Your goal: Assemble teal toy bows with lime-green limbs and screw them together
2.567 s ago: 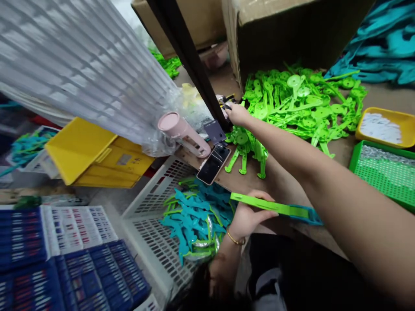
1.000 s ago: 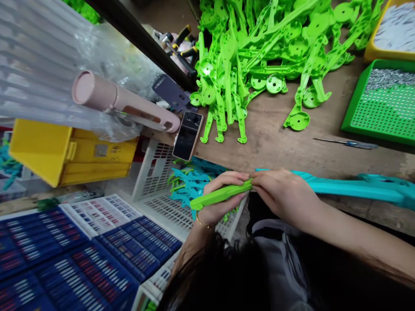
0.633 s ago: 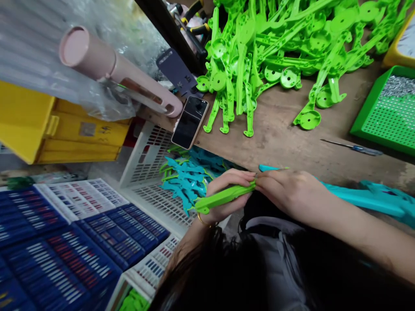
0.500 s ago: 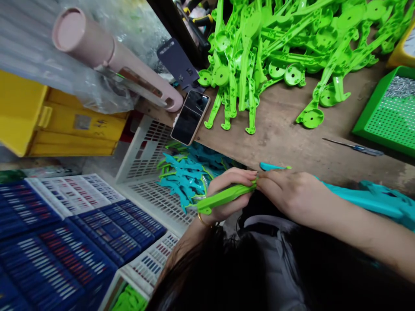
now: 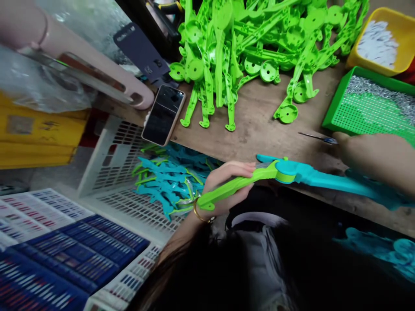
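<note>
My left hand (image 5: 227, 181) is closed around a long bright green plastic handle piece (image 5: 223, 194). The round end of this piece meets a long teal plastic piece (image 5: 317, 176), which stretches right along the table edge. At the right, my right hand (image 5: 366, 151) is over the handle end of a small screwdriver (image 5: 314, 137) lying on the table. Motion blurs that hand, and whether its fingers grip the handle cannot be made out.
A heap of green plastic parts (image 5: 227, 56) covers the back of the wooden table (image 5: 253, 125). A green basket (image 5: 333, 101) of metal bits and a yellow bin (image 5: 402, 34) of white pieces stand right. Left are a phone (image 5: 163, 114), a pink bottle (image 5: 78, 52) and a white crate (image 5: 97, 164) with teal-green parts.
My right hand has left the green piece and moved right to the screwdriver. The round joint with the teal piece now shows. The view has shifted to the right.
</note>
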The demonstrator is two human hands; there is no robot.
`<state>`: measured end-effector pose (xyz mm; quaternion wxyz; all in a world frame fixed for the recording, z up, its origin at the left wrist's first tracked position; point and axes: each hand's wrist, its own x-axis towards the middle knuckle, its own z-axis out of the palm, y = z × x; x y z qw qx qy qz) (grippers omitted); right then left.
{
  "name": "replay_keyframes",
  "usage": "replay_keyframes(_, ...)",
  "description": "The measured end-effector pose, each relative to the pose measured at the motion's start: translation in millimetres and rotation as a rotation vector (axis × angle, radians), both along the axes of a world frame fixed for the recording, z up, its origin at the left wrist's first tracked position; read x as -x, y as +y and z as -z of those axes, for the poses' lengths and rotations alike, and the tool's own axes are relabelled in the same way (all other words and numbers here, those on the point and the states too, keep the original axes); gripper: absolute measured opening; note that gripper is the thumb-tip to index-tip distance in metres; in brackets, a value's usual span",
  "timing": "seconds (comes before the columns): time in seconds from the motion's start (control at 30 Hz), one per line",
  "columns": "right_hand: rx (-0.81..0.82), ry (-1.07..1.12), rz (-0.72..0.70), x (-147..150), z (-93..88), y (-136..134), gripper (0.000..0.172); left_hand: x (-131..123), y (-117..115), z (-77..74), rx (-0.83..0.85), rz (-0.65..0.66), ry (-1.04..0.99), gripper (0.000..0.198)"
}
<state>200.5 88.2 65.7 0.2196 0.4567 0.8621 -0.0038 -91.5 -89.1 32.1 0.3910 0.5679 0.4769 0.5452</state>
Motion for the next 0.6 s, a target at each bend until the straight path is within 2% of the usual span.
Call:
replay_keyframes(0.07,0.004,-0.067,-0.045,3,11.2,0,0.015,-3,5,1.4,-0.014,0.004,0.004,0.023)
replay_keyframes(0.13,-0.022,-0.071,-0.126,7,12.0,-4,0.015,-4,9,1.8,-0.018,0.007,0.004,0.023)
replay_keyframes(0.23,-0.111,0.067,-0.264,9,-6.4,-12,0.025,-2,10,1.6,-0.014,0.011,0.002,0.023)
replay_keyframes(0.3,-0.117,0.19,-0.272,10,-24.8,-20,0.031,-1,10,1.5,-0.008,0.014,0.007,0.022)
replay_keyframes(0.4,0.02,0.409,-0.236,13,-47.4,-37,0.038,-2,10,1.3,-0.003,0.009,0.017,0.021)
replay_keyframes(0.47,0.139,0.524,-0.323,18,-54.8,-49,0.041,-3,10,1.3,-0.005,0.002,0.02,0.022)
replay_keyframes(0.6,0.292,0.637,-0.493,33,-55.0,-65,0.033,-4,9,2.1,-0.019,0.008,0.001,0.024)
